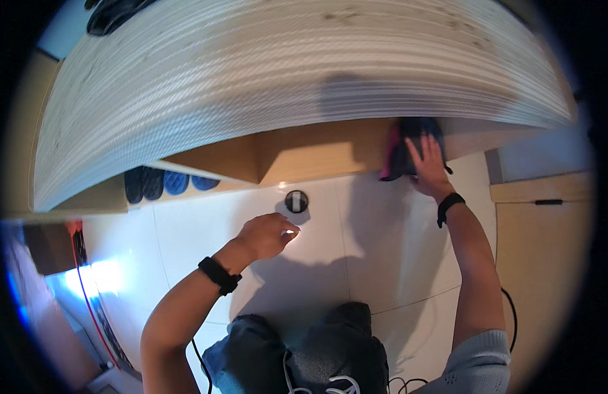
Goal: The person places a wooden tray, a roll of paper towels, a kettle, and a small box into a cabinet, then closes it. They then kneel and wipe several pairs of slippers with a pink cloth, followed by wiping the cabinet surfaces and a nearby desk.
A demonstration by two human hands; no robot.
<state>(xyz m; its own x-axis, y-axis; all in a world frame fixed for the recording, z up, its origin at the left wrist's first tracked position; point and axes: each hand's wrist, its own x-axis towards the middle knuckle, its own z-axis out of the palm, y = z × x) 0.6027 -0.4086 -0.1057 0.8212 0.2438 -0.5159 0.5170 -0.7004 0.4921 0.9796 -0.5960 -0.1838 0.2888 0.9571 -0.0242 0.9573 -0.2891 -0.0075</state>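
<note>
My right hand [431,165] lies with fingers spread on a dark fabric item [407,147] with a pink side. It could be a shoe or a bag; its upper end is hidden under the edge of the ribbed pale cover [284,64]. The item stands at the right end of the open lower shelf [309,152]. Above the tiled floor [304,266], my left hand [267,236] is curled, thumb and forefinger tips close together, with nothing visible in it. Just beyond it is a small round black object [297,201] with a pale bar across its middle.
Dark slippers [144,184] and blue slippers [177,183] sit in the left compartment. A wooden cabinet [540,246] borders the floor on the right. Black cables [511,315] lie near my legs [309,349]. A red cord [87,295] hangs at the left.
</note>
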